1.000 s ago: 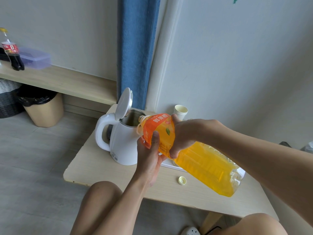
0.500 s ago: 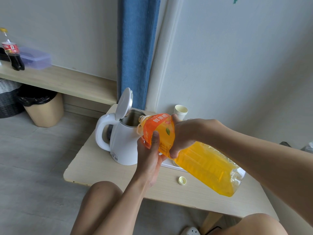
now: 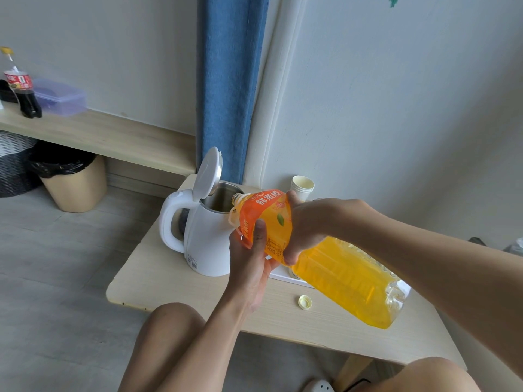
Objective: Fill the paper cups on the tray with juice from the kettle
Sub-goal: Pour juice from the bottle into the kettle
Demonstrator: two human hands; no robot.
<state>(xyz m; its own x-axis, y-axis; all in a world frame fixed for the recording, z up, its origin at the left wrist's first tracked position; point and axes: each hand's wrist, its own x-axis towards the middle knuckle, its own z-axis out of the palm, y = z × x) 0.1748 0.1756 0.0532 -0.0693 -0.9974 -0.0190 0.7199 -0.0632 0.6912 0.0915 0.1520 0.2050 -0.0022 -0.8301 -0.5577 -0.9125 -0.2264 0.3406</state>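
A large bottle of orange juice (image 3: pixel 348 275) is tilted with its uncapped neck at the rim of the white kettle (image 3: pixel 208 239), whose lid stands open. My left hand (image 3: pixel 252 258) grips the bottle's orange label from below. My right hand (image 3: pixel 308 224) grips it from above, near the shoulder. A stack of paper cups (image 3: pixel 302 186) stands behind my right hand by the wall. A white tray (image 3: pixel 285 275) lies under the bottle, mostly hidden.
The bottle's yellow cap (image 3: pixel 305 302) lies on the small wooden table (image 3: pixel 158 281). My knees are at the table's front edge. To the left are a bin (image 3: pixel 73 182), a shelf with a cola bottle (image 3: pixel 24 89) and a plastic box (image 3: pixel 59 99).
The bottle's base has risen slightly, steepening the tilt toward the kettle. Both hands keep their grip.
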